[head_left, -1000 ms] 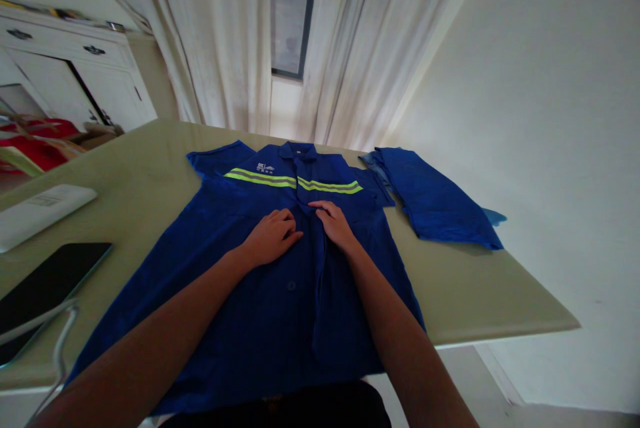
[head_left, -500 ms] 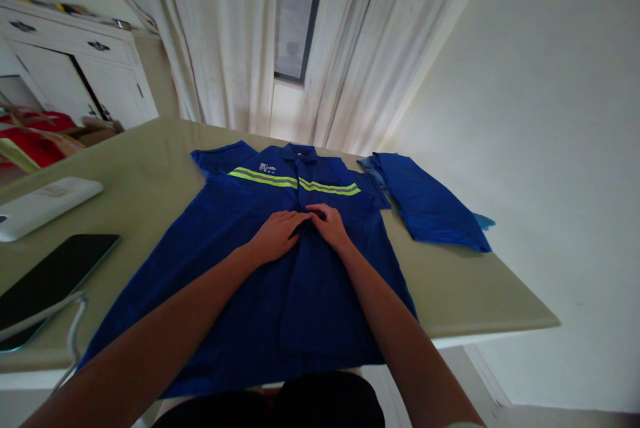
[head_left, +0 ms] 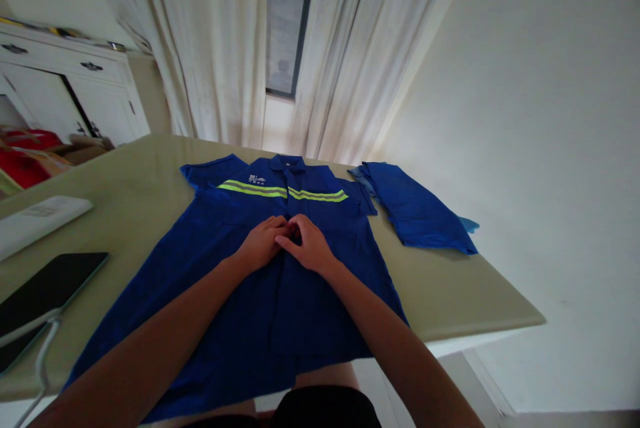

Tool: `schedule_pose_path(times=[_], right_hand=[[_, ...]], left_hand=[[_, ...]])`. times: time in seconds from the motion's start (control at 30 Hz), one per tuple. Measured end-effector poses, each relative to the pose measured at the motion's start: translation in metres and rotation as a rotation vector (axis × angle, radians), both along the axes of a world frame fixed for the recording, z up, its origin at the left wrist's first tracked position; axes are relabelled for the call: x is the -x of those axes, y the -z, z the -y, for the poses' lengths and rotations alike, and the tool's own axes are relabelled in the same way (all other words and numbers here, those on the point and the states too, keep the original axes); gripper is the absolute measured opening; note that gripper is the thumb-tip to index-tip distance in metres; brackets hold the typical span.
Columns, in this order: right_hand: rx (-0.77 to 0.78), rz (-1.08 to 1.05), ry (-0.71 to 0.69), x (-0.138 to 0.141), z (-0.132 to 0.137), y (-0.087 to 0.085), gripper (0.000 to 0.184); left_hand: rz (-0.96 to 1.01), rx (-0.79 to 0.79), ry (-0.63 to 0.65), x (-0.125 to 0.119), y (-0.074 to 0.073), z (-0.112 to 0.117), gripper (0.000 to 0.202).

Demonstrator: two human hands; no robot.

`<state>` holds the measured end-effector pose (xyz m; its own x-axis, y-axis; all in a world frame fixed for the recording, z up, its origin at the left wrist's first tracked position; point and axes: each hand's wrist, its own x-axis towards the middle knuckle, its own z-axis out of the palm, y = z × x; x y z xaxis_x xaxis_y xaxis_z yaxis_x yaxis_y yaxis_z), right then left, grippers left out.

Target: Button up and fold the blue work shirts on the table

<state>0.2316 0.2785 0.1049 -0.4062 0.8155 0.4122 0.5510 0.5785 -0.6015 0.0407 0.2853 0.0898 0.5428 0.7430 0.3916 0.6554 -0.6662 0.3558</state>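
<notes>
A blue short-sleeved work shirt [head_left: 240, 321] lies spread face up, collar away from me, a yellow-green reflective band across its chest. Both hands meet at the middle of its front placket, just below the band. My left hand [head_left: 263, 243] has its fingers closed on the placket cloth. Against it, my right hand [head_left: 307, 243] pinches the same spot with thumb and fingers curled. Whatever lies between the fingertips, a button perhaps, is hidden by the hands. The shirt's lower hem hangs over the table's near edge.
Folded blue clothing [head_left: 420, 208] lies to the right on the pale green table [head_left: 465, 295]. A dark tablet or phone [head_left: 50, 295] with a white cable [head_left: 45, 341] and a white device [head_left: 43, 221] sit at left. Beyond are a white cabinet [head_left: 107, 91] and curtains [head_left: 215, 48].
My right hand has turned over the left fingertips, and its thumb now reaches across to them. Both hands stay at the placket. The whole view has shifted slightly.
</notes>
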Motion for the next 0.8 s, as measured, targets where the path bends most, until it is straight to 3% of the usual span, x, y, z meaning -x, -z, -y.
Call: schedule_pose_path(times=[0.07, 0.17, 0.3, 0.43, 0.6, 0.8], right_hand=[[0.090, -0.030, 0.001, -0.004, 0.006, 0.006, 0.041], [0.187, -0.067, -0.059, -0.014, 0.006, 0.012, 0.042], [0.115, -0.046, -0.048, -0.019, 0.006, 0.008, 0.032], [0.066, 0.040, 0.043, -0.022, 0.008, 0.001, 0.027], [0.096, 0.188, 0.019, -0.026, 0.007, 0.002, 0.021], [0.087, 0.171, 0.065, -0.020, 0.005, 0.005, 0.013]], left_hand=[[0.012, 0.009, 0.058, 0.001, 0.001, -0.001, 0.024], [-0.027, -0.015, 0.038, -0.001, -0.003, 0.001, 0.026], [-0.115, -0.107, -0.027, -0.007, -0.011, 0.007, 0.021], [-0.198, -0.115, 0.000, -0.008, -0.016, 0.009, 0.016], [-0.181, -0.043, 0.059, 0.000, -0.011, 0.002, 0.015], [-0.075, -0.010, 0.054, 0.003, -0.003, -0.001, 0.018]])
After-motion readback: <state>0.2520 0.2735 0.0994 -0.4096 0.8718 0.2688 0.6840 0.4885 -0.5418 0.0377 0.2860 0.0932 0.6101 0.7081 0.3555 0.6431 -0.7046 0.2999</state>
